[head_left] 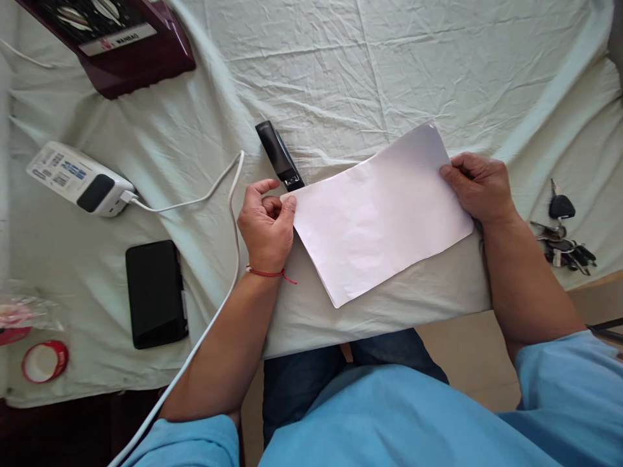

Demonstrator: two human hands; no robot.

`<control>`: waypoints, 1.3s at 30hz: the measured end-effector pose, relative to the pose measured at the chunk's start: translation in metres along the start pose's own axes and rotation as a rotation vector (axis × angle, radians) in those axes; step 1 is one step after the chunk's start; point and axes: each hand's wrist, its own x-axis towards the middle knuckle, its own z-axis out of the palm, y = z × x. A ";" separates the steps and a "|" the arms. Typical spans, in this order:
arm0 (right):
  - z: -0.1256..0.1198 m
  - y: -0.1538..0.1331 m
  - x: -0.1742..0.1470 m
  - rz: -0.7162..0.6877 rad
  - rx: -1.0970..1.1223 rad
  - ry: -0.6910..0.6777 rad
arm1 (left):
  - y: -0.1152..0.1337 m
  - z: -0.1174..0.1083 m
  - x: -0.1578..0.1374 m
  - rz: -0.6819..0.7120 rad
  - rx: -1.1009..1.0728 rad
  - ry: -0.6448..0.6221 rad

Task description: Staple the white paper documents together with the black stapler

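Several sheets of white paper (379, 217), seemingly stacked, are stretched between my two hands over the cloth-covered table. My left hand (270, 224) pinches the left corner between thumb and fingers; a red string is tied round that wrist. At the right edge, my right hand (479, 185) grips the sheets with its thumb on top and its fingers partly hidden. Just beyond my left hand lies a black stapler (278, 152), its near end partly covered by the paper's corner.
A white power bank (80, 178) with a plugged-in white cable (234, 227) and a black phone (154, 293) lie left. Further out are a tape roll (45, 361) and a maroon device (141, 61). A bunch of keys (564, 243) rests right, near the table's edge.
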 end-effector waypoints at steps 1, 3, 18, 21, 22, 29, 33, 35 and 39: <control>0.000 0.000 0.000 0.001 0.003 0.000 | 0.000 0.000 0.000 -0.003 0.002 -0.005; 0.000 0.000 0.000 0.003 0.004 -0.001 | 0.002 0.001 0.001 -0.012 0.013 -0.013; 0.000 -0.003 0.000 0.032 -0.022 0.003 | 0.007 0.002 -0.001 -0.007 0.075 0.041; 0.000 -0.002 0.001 0.025 -0.027 0.008 | 0.008 0.000 -0.009 0.100 0.095 0.077; 0.000 -0.001 0.001 0.019 -0.027 0.008 | 0.009 -0.002 -0.012 0.152 0.122 0.098; 0.000 -0.002 0.003 0.024 -0.015 0.005 | 0.038 -0.011 -0.043 0.938 0.188 0.082; -0.001 -0.002 0.002 0.005 -0.008 -0.002 | 0.055 -0.003 -0.055 1.129 0.079 -0.104; -0.001 -0.002 0.002 0.007 0.001 0.007 | 0.058 0.003 -0.058 1.150 0.047 -0.143; 0.000 0.000 0.003 0.024 0.022 0.004 | 0.051 0.010 -0.058 1.130 0.025 -0.169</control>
